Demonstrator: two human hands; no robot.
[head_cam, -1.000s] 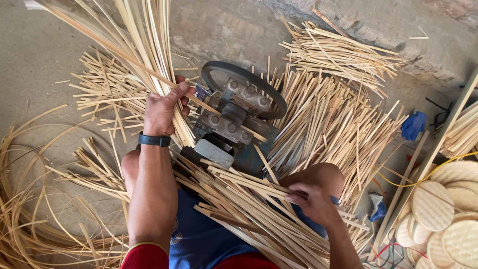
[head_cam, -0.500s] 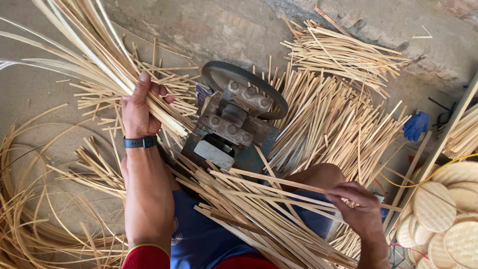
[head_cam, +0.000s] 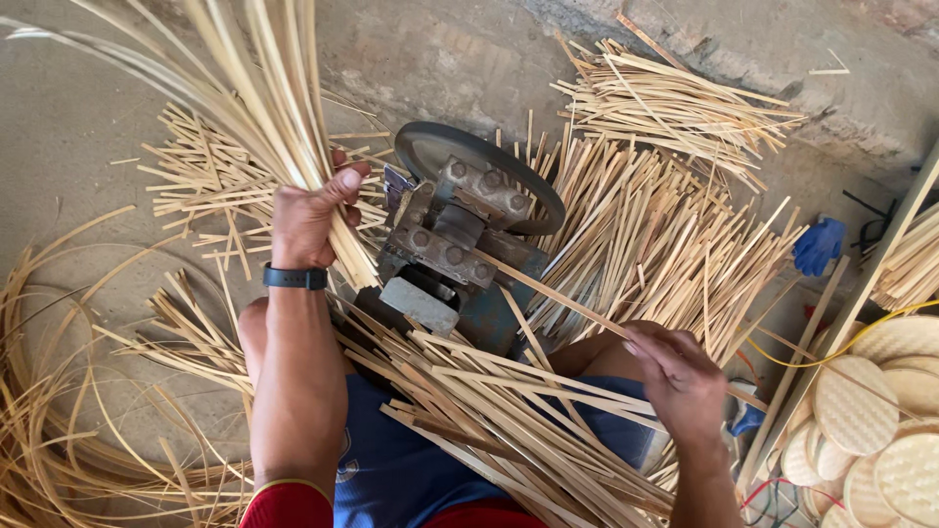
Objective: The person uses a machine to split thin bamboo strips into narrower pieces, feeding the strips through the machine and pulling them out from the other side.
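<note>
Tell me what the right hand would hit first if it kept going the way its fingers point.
The right hand points up-left along the strip it holds, so it would probably meet the metal machine first; depth is unclear.

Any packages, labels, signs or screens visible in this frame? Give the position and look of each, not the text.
Wristband: dark band on the left hand's wrist, possibly a screened tracker; no display face shows.
Plate on the machine: pale grey rectangular plate on the metal machine's near side; too blurred to tell if it is a label.
No packages or signs in view.
</note>
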